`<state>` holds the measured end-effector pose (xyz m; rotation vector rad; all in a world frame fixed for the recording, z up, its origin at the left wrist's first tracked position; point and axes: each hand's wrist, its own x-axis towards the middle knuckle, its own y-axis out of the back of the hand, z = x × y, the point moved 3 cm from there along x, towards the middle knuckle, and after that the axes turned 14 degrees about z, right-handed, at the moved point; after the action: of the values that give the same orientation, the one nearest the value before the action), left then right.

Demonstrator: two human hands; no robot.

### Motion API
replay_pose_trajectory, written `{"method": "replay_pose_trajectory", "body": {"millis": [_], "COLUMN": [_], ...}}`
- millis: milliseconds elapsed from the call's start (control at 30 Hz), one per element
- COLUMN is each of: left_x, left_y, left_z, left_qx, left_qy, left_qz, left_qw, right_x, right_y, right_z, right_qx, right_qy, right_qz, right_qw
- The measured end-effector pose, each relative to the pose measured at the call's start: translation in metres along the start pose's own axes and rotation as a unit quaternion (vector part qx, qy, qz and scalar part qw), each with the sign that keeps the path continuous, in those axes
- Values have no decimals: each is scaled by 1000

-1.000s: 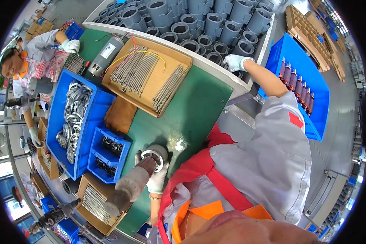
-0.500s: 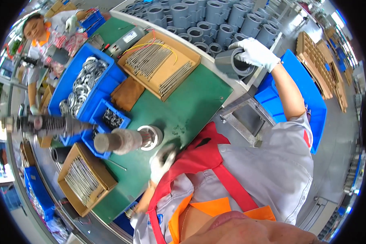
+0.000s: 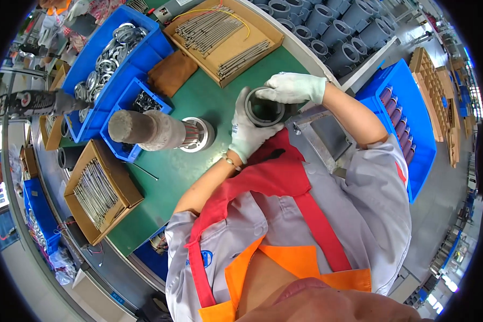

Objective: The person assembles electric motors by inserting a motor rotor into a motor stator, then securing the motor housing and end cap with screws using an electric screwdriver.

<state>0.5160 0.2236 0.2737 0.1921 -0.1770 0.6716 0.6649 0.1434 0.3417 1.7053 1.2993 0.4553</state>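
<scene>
A grey hollow cylindrical housing, its open end facing up, is held between both hands above the near edge of the green table. My left hand, in a white glove, is wrapped round its left and near side. My right hand, also gloved, grips the rim from the right with its fingers over the edge. To the left of the housing stands a tall, worn metal cylinder. A pale metal ring sits at its base, with thin reddish rods between them.
Blue bins hold metal rings and small dark parts. Long thin rods lie in two cardboard boxes. A brown cloth is beside one box. A power tool hangs left. More grey housings stand at the far right.
My right hand has brought the grey housing from the group at the far right to the table edge. My left hand has come up and taken hold of it too.
</scene>
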Motion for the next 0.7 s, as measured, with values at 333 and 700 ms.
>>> {"method": "replay_pose_trajectory", "body": {"millis": [333, 700], "left_x": [-13, -9], "left_y": [108, 237], "left_z": [132, 286], "left_qx": [-187, -72], "left_qy": [-14, -76], "left_qz": [-129, 36], "left_qw": [974, 994], "right_x": [-16, 35], "right_y": [29, 0], "right_z": [-74, -177], "right_qx": [469, 272], "right_qy": [12, 209], "right_qz": [143, 129], "right_qw": [872, 930]}}
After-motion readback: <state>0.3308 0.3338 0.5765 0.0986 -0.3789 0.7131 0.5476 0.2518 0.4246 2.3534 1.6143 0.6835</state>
